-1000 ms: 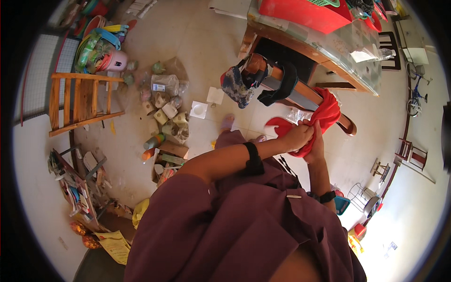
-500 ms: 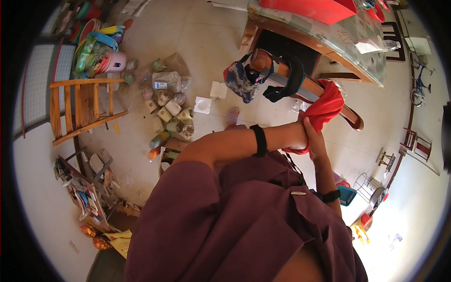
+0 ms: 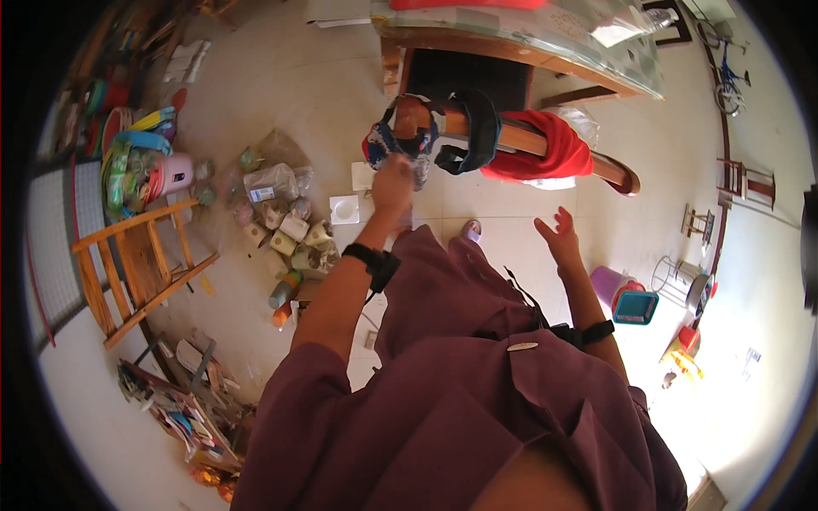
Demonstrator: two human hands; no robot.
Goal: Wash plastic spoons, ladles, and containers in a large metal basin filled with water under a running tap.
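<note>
A blue-grey camouflage cloth item (image 3: 417,157), perhaps a cap, hangs at the left end of a wooden chair back (image 3: 521,136). My left hand (image 3: 393,181) is on its near side with the fingers curled in; they appear to grip its fabric, though the fingertips are partly hidden. Over the right part of the rail drapes a red cloth (image 3: 545,157), bunched and loose. Between the two hangs a dark looped strap (image 3: 484,132). My right hand (image 3: 560,240) hovers below the red cloth, apart from it, fingers spread and holding nothing.
Beyond the chair stands a table (image 3: 545,43) with a patterned cover. Bagged paper rolls (image 3: 294,226) lie on the floor at left, near a tilted wooden chair (image 3: 145,264). A teal basin (image 3: 636,307) and a wire stand (image 3: 673,277) are at right.
Both hands have come off the red cloth, which now hangs on the chair back. My left hand has moved left to the camouflage item; my right hand has drawn back and opened.
</note>
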